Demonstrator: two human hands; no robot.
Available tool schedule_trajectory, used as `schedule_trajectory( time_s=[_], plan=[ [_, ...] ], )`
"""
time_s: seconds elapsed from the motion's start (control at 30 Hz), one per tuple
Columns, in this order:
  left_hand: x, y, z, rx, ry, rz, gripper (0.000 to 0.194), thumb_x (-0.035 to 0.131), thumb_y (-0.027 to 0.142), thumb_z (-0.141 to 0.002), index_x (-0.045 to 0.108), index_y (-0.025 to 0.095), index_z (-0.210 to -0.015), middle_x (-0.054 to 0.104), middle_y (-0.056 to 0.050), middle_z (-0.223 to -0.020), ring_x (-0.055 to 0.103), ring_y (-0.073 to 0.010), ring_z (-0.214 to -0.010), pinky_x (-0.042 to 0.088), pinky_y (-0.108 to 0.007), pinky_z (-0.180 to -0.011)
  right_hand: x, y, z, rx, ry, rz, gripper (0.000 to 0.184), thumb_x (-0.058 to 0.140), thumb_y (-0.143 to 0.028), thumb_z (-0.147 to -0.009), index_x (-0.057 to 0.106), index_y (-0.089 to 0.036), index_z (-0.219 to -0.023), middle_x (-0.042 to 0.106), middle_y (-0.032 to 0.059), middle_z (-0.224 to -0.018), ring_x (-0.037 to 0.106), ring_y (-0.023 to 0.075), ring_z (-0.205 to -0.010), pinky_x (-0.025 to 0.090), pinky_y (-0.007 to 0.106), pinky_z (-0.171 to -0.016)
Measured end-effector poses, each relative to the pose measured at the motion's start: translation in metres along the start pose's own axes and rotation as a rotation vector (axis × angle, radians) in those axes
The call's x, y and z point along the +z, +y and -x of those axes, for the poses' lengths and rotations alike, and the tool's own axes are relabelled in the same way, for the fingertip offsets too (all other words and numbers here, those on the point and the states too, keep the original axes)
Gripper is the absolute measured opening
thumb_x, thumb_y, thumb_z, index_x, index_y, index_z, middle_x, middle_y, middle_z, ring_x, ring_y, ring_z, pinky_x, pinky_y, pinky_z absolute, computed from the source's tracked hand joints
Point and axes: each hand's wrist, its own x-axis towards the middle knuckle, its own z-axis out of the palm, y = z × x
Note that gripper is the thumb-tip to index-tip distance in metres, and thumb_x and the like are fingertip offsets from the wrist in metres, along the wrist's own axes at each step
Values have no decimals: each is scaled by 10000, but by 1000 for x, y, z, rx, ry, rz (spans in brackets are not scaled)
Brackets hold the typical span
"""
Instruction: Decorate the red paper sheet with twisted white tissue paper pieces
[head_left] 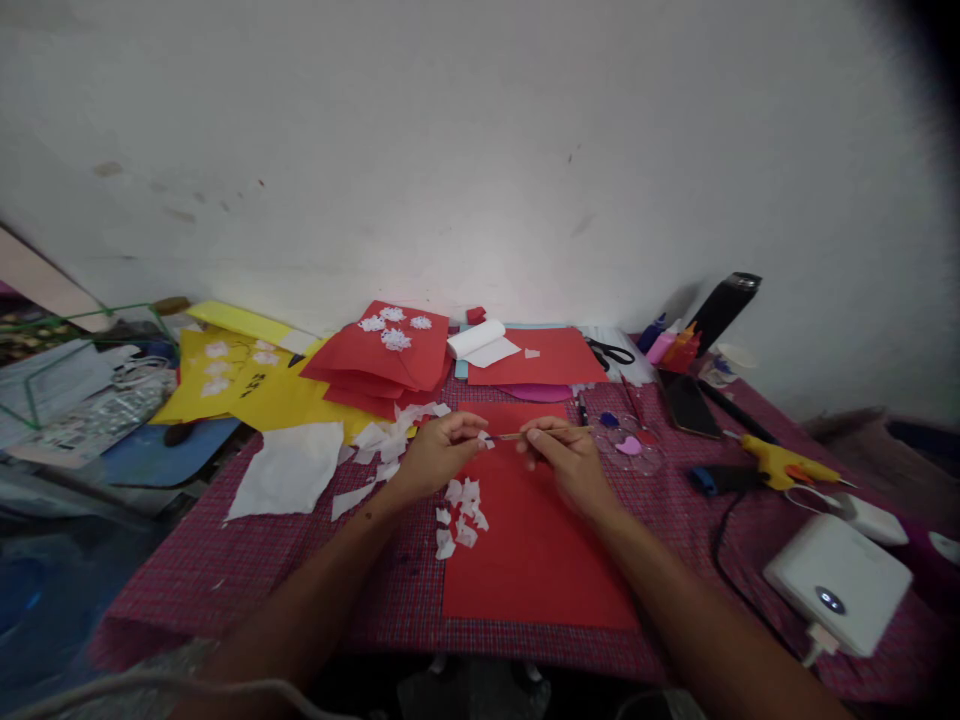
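Head view, both bare hands over the worktop (191,575), which wears a red-and-blue checked cloth. Left hand (436,453): fingers pinched on a small white paper scrap (486,440), held just above the upper part of a large red sheet (536,540). Right hand (571,465): fingers closed round a thin stick (546,432), lying nearly level, its left end at the scrap. I cannot tell whether the two touch, nor whether the stick is a brush.

Below the left hand I note a loose cluster of crumpled white pieces (466,512) on the red sheet's left edge, some lying past it on the cloth. Farther left, torn white strips (382,440) and a larger white sheet (289,468).

Just right of the right hand: a clear round-lobed palette (640,463) with blue, pink and red patches. Behind the hands I see a white paper roll (480,342), partly unrolled, and black-handled scissors (611,352). Back left, folded red paper (360,365) carries four white flower-like clusters (396,340).

Right side: dark phone (688,405), yellow glue gun (791,462), and, nearer me, a white boxy device (840,575) with a cable plugged in.
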Motion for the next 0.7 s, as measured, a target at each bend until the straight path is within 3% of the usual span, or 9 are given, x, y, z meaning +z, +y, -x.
schedule_trajectory(
  time_s=[0.17, 0.47, 0.7],
  plan=[
    [0, 8, 4, 44, -40, -113, 263, 661, 266, -780, 657, 173, -1026, 726, -58, -914, 657, -166, -785, 466, -232, -649, 0, 3, 0, -13, -24, 16, 163, 636, -341, -850, 674, -183, -835, 665, 19, -726, 562, 127, -547, 446, 259, -538],
    [4, 2, 5, 27, -75, -75, 290, 639, 290, -809, 623, 190, -1080, 716, -37, -868, 614, -135, -679, 419, -213, -578, 1, 6, -1, 20, 8, -82, 168, 643, -341, -846, 633, -181, -897, 660, 2, -672, 554, 117, -499, 437, 241, -497],
    [3, 11, 10, 147, -95, -290, 311, 561, 253, -856, 608, 205, -1160, 708, -10, -851, 560, -118, -656, 398, -210, -592, 2, 10, -1, 38, -14, -86, 219, 665, -390, -844, 635, -175, -872, 706, 23, -743, 600, 122, -486, 486, 256, -503]
  ],
)
